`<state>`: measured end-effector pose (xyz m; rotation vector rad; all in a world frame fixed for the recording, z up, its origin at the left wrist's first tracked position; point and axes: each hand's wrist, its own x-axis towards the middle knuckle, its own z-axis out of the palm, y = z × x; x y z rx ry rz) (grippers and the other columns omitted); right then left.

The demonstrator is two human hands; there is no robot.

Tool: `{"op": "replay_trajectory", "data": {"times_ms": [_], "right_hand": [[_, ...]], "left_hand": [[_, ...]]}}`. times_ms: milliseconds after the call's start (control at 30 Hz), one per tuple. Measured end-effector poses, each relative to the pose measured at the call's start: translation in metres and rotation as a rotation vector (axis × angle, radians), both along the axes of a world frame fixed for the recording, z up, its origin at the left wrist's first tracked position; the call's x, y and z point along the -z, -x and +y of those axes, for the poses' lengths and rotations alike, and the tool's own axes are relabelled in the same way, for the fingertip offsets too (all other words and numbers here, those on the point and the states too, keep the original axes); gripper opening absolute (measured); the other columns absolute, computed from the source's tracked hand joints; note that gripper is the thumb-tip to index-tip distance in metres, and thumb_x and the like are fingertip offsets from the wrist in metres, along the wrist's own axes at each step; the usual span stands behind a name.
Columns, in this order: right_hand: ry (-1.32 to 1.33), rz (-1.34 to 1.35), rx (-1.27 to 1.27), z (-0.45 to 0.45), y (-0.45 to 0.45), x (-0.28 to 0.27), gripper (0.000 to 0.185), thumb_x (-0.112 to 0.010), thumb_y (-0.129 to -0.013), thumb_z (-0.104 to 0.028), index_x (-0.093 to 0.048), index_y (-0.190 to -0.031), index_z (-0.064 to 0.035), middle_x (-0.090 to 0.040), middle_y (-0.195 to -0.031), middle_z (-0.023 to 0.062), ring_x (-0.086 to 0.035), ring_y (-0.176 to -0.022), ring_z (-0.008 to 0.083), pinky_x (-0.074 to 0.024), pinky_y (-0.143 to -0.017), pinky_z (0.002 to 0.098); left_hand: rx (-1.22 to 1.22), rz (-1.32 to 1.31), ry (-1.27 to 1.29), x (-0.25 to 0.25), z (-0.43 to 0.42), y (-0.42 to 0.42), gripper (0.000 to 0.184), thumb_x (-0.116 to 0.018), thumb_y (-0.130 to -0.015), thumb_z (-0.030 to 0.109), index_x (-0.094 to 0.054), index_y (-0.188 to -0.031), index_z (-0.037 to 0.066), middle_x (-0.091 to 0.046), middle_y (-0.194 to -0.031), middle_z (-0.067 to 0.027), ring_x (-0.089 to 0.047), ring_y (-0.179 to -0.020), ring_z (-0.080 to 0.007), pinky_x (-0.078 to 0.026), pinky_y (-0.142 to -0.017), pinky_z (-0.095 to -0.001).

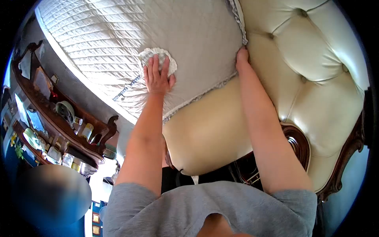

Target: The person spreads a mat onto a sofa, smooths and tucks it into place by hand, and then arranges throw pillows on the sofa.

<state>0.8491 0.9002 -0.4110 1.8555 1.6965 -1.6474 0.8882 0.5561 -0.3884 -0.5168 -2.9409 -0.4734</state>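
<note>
Seat [209, 130] shows past quilt [193, 43]; L hand [158, 79] fingers spread, R hand [242, 59] at quilt edge, grip unclear.

The left hand [158, 81] lies over a grey quilted fabric cover [197, 43]; the right hand [242, 58] is at its ruffled edge beside a cream tufted backrest [312, 98].

The left arm [143, 142] is stretched up from the lower left of the frame, and the left hand [158, 79] is laid palm down above centre, with fingers parted and thumb held out toward the right. The right arm [264, 126] is extended from the lower right to the upper middle-right, where the right hand [242, 59] is seen edge-on, its fingers mostly hidden.
</note>
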Motion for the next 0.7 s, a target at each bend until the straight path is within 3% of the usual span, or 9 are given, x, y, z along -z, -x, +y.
{"op": "replay_trajectory", "data": {"times_ms": [33, 100, 133, 200, 233, 300, 533, 633, 700], "right_hand": [[0.0, 0.014, -0.006, 0.001, 0.005, 0.0, 0.062, -0.04, -0.095, -0.042, -0.036, -0.141, -0.0006, -0.045, -0.14, 0.0125, -0.044, -0.123, 0.0281, -0.0344, -0.103, 0.039], [-0.033, -0.216, -0.331, -0.003, 0.004, -0.028, 0.06, -0.041, -0.096, -0.037, -0.035, -0.141, 0.0023, -0.041, -0.142, 0.019, -0.04, -0.128, 0.0351, -0.0353, -0.104, 0.0414], [-0.035, -0.217, -0.33, -0.015, 0.001, -0.051, 0.06, -0.041, -0.096, -0.037, -0.035, -0.141, 0.0023, -0.041, -0.142, 0.019, -0.04, -0.128, 0.0351, -0.0353, -0.104, 0.0414], [-0.756, 0.101, -0.827, -0.051, 0.008, -0.099, 0.059, -0.046, -0.094, -0.03, -0.032, -0.142, 0.0015, -0.035, -0.147, 0.0186, -0.034, -0.133, 0.0368, -0.0303, -0.109, 0.0416], [-0.758, 0.107, -0.825, -0.053, 0.02, -0.11, 0.059, -0.046, -0.094, -0.03, -0.032, -0.142, 0.0015, -0.035, -0.147, 0.0186, -0.034, -0.133, 0.0368, -0.0303, -0.109, 0.0416], [-0.834, 0.443, -1.093, -0.054, 0.04, -0.119, 0.061, -0.048, -0.094, -0.03, -0.029, -0.144, -0.0008, -0.03, -0.151, 0.0149, -0.029, -0.137, 0.0361, -0.0245, -0.113, 0.0411], [-0.849, 0.29, -1.085, -0.039, 0.067, -0.049, 0.063, -0.046, -0.097, -0.036, -0.025, -0.147, -0.0051, -0.027, -0.153, 0.0134, -0.025, -0.14, 0.0335, -0.0209, -0.115, 0.0401], [-0.679, 0.3, -0.881, -0.033, 0.083, -0.049, 0.062, -0.042, -0.097, -0.041, -0.028, -0.147, -0.0065, -0.029, -0.152, 0.0135, -0.027, -0.139, 0.0331, -0.0214, -0.114, 0.0405], [-0.365, 0.254, -0.808, -0.006, 0.101, -0.038, 0.062, -0.037, -0.098, -0.047, -0.033, -0.145, -0.0072, -0.032, -0.15, 0.0144, -0.029, -0.138, 0.033, -0.0225, -0.113, 0.0398]], "left_hand": [[-0.006, 0.014, 0.0, 0.003, -0.001, 0.004, 0.057, -0.049, -0.082, 0.039, -0.05, -0.136, 0.022, -0.033, -0.148, -0.0125, -0.032, -0.137, -0.0315, -0.024, -0.11, -0.0514], [-0.006, 0.009, 0.009, 0.003, -0.002, -0.001, 0.06, -0.051, -0.08, 0.042, -0.048, -0.138, 0.027, -0.032, -0.15, -0.0097, -0.029, -0.138, -0.0282, -0.024, -0.112, -0.0485], [-0.006, 0.008, 0.008, 0.002, -0.001, -0.003, 0.06, -0.051, -0.08, 0.042, -0.048, -0.138, 0.027, -0.032, -0.15, -0.0097, -0.029, -0.138, -0.0282, -0.024, -0.112, -0.0485], [-0.005, -0.021, 0.005, 0.0, -0.002, -0.002, 0.061, -0.052, -0.08, 0.042, -0.047, -0.139, 0.027, -0.031, -0.15, -0.0096, -0.03, -0.138, -0.0281, -0.024, -0.112, -0.0482], [-0.006, -0.015, 0.005, 0.0, -0.002, -0.001, 0.061, -0.052, -0.08, 0.042, -0.047, -0.139, 0.027, -0.031, -0.15, -0.0096, -0.03, -0.138, -0.0281, -0.024, -0.112, -0.0482], [-0.005, -0.005, 0.025, 0.0, -0.002, -0.001, 0.061, -0.052, -0.08, 0.042, -0.047, -0.138, 0.027, -0.032, -0.15, -0.0095, -0.03, -0.138, -0.0279, -0.024, -0.112, -0.0479], [-0.014, 0.027, 0.045, 0.006, -0.004, -0.003, 0.06, -0.052, -0.079, 0.043, -0.05, -0.137, 0.026, -0.033, -0.15, -0.0095, -0.03, -0.138, -0.0278, -0.025, -0.111, -0.0474], [-0.008, 0.017, 0.038, 0.006, -0.003, -0.001, 0.059, -0.052, -0.079, 0.043, -0.051, -0.136, 0.026, -0.035, -0.149, -0.0098, -0.031, -0.138, -0.0278, -0.026, -0.111, -0.0468], [-0.012, 0.032, 0.012, 0.007, -0.002, -0.001, 0.058, -0.05, -0.081, 0.041, -0.05, -0.136, 0.026, -0.034, -0.149, -0.0108, -0.031, -0.138, -0.0286, -0.024, -0.11, -0.0498]]}}
